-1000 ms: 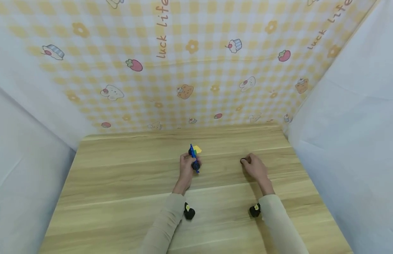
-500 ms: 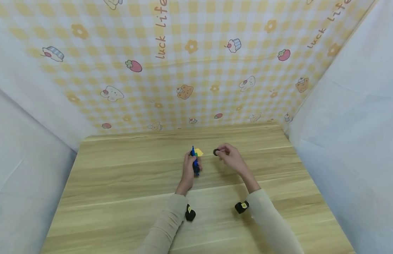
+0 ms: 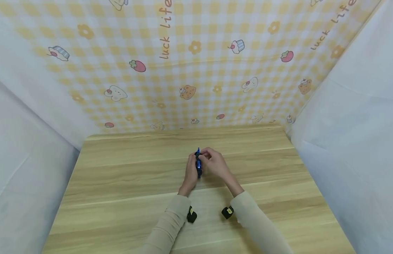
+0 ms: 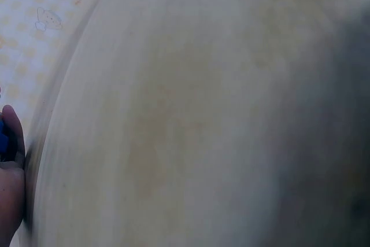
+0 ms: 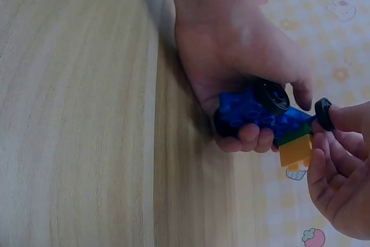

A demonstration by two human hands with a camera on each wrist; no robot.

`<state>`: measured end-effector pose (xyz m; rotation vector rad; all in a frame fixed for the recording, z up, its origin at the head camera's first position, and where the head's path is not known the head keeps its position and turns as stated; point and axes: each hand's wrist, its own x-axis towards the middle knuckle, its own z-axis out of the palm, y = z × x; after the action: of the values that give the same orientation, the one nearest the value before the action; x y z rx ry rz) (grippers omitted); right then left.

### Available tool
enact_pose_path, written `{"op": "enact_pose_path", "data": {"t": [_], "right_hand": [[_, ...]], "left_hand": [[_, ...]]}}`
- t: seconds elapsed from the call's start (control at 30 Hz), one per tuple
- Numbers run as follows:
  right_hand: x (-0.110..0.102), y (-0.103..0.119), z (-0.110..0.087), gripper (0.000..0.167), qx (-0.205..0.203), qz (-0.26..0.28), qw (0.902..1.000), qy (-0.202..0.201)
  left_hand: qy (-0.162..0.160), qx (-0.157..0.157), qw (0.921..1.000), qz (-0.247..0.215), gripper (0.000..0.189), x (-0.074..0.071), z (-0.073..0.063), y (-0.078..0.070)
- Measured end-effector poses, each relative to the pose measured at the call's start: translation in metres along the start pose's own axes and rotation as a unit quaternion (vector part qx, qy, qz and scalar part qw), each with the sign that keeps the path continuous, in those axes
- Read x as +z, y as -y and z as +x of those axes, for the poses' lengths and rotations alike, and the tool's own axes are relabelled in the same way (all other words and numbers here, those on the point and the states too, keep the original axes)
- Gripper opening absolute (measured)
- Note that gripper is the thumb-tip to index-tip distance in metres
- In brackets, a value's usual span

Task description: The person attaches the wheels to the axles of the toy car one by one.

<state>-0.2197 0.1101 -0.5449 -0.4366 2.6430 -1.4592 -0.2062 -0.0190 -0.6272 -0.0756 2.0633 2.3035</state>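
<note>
My left hand (image 3: 191, 172) grips a blue toy car (image 5: 237, 108) over the middle of the table, fingers wrapped under its body. A black wheel (image 5: 273, 95) is mounted on the side facing the right wrist camera. Toward one end, a green brick and a yellow brick (image 5: 296, 150) stick out from the car. Thumb and fingers of my right hand (image 3: 216, 165) pinch a loose-looking black wheel (image 5: 324, 114), right at that end of the car. In the left wrist view only the edge of the left hand (image 4: 8, 198) and a bit of blue show at the left border.
The wood-grain table (image 3: 126, 173) spreads around both hands. A yellow gingham cloth (image 3: 171, 74) hangs behind its far edge, with white sheets (image 3: 349, 116) at both sides. A small black camera (image 3: 191, 215) sits at each cuff.
My right hand has brought the pinched wheel leftward from the right side of the table to the toy car. The left hand has shifted slightly right, still gripping the car.
</note>
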Motion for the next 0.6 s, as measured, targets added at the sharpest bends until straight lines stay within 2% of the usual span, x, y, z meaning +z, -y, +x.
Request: {"op": "enact_pose_path", "data": {"t": [0.13,0.27,0.4,0.43,0.6], "right_hand": [[0.0043,-0.0018,-0.0012,0.021,-0.021,-0.034,0.9989,-0.025],[0.0062,-0.0013,-0.0027,0.019,-0.038,-0.061,0.9965,-0.044],[0.0087,-0.0016,-0.0022,0.021,-0.056,-0.086,0.9927,-0.063],[0.0094,-0.0024,-0.002,0.023,-0.057,-0.091,0.992,-0.068],[0.0111,-0.0081,-0.002,0.039,-0.015,-0.073,0.9954,-0.06]], "left_hand": [[0.008,0.011,0.9997,0.021,0.058,-0.0012,-0.0009,0.0011],[0.019,0.014,0.9993,0.028,0.056,-0.002,-0.0025,-0.0028],[0.027,0.024,0.9993,-0.001,0.054,-0.0016,-0.0015,-0.0036],[0.028,0.026,0.9992,-0.011,0.054,-0.0015,0.0006,0.0014],[0.038,0.016,0.9979,-0.05,0.049,-0.0032,-0.0003,0.0014]]}}
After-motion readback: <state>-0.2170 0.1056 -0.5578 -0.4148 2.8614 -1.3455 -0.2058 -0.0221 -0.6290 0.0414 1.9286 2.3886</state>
